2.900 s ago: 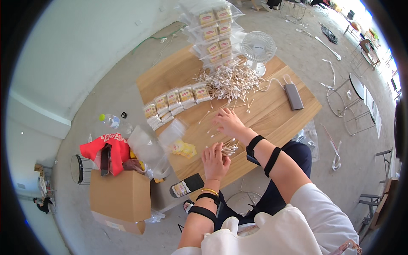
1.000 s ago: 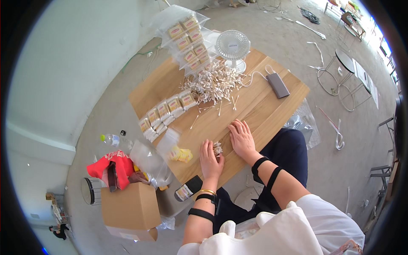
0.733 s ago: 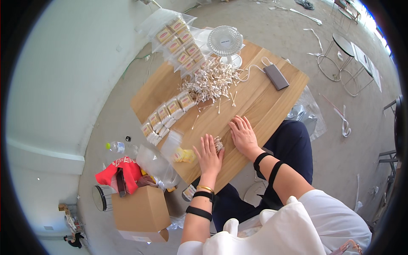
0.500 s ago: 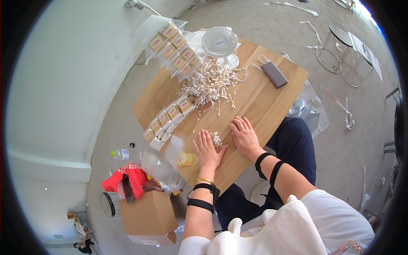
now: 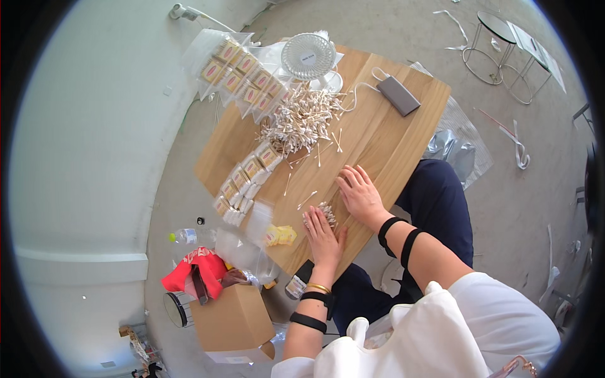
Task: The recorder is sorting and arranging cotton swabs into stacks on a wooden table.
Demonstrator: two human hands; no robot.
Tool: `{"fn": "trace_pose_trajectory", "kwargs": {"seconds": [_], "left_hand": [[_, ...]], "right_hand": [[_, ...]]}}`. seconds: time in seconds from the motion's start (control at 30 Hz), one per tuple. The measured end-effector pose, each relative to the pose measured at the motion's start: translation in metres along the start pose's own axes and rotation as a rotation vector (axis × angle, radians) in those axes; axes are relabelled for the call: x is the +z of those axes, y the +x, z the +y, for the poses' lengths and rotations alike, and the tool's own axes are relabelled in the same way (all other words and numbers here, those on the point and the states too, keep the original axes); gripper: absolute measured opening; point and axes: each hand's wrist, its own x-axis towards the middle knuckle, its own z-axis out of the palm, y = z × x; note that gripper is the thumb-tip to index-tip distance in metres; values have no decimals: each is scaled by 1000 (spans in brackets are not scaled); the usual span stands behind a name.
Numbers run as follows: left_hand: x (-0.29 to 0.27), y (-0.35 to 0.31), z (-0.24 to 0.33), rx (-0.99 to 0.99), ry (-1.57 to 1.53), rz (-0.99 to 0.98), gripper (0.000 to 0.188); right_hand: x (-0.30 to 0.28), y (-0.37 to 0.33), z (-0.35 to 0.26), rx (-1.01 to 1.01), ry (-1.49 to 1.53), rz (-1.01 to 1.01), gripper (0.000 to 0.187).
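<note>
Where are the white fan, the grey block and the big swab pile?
White fan (image 5: pixel 308 58), head view: centre of its grille.
Grey block (image 5: pixel 398 96), head view: its flat top.
Swab pile (image 5: pixel 305 121), head view: middle of the heap.

A heap of cotton swabs (image 5: pixel 304 120) sits on the bench (image 5: pixel 387 135). Behind the heap stands a white fan (image 5: pixel 307 57); right of the heap, a grey power bank (image 5: pixel 399 96). On the heap's near side, the left hand (image 5: pixel 324 241) touches a swab bundle (image 5: pixel 327 213) and the right hand (image 5: pixel 363 198) lies palm down.

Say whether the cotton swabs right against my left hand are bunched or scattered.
Bunched: the swab cluster sits compact at the left hand, white tips crowded together; loose swabs lie apart just beyond.
</note>
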Motion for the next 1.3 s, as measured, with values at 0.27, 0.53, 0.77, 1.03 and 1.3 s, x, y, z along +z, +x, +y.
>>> {"fn": "trace_pose_trajectory", "kwargs": {"seconds": [0.27,0.53,0.77,1.03,1.3], "left_hand": [[-5,25,-9,-68,245,-87,83],[-8,56,-20,-28,286,-22,83],[0,29,-8,67,23,-37,88],[-1,-1,12,68,-57,-22,89],[-11,25,-8,36,100,89,89]], "right_hand": [[2,0,1,2,-18,-8,34],[3,-1,3,-11,-28,17,31],[3,-2,2,-5,-18,3,31],[5,0,1,-3,-17,24,32],[5,0,3,-2,-25,4,32]]}}
